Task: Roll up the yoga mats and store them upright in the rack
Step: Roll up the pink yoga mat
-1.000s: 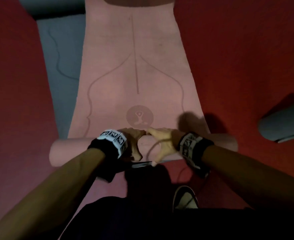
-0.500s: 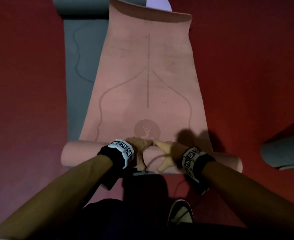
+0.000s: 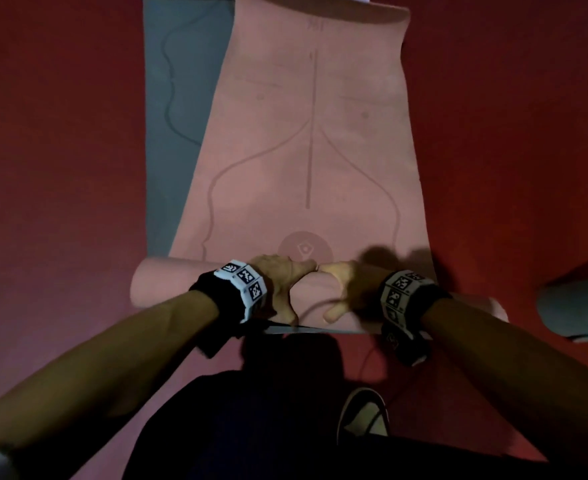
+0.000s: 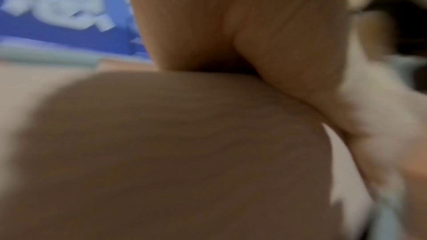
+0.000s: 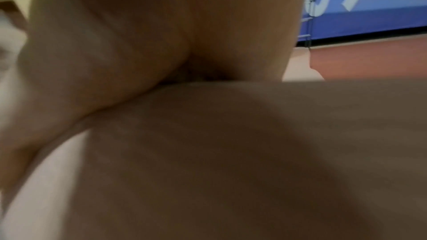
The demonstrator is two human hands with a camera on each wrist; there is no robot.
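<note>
From the head view I see both of my forearms reaching forward and down, converging on the rolled part of the pink yoga mat (image 3: 306,133), which lies on the red floor (image 3: 60,150) directly ahead of me. My left hand (image 3: 278,285) sits palm-down on top of the roll (image 3: 168,285), fingers spread over its far side and thumb pointing back along the near face; the grip is flat and pressing, not curled around anything. My right hand (image 3: 344,289) mirrors it, fingers draped forward over the crest and thumb angled down toward me, likewise an open, pressing grip. The 2 index fingertips touch or nearly touch at the roll's middle, just below the round emblem (image 3: 304,251) printed on the flat part. Both wrists carry black bands with white coded markers. The unrolled stretch of the pink mat runs away from me, its far end curling up slightly. It partly overlaps a grey mat (image 3: 178,98) lying flat to its left. Another grey roll (image 3: 576,313) rests on the floor at the right edge, apart from my right arm. A shoe (image 3: 363,417) shows below my right forearm. In the left wrist view my palm (image 4: 231,25) bears on the curved pink surface; the right wrist view shows the same contact, both blurred.
</note>
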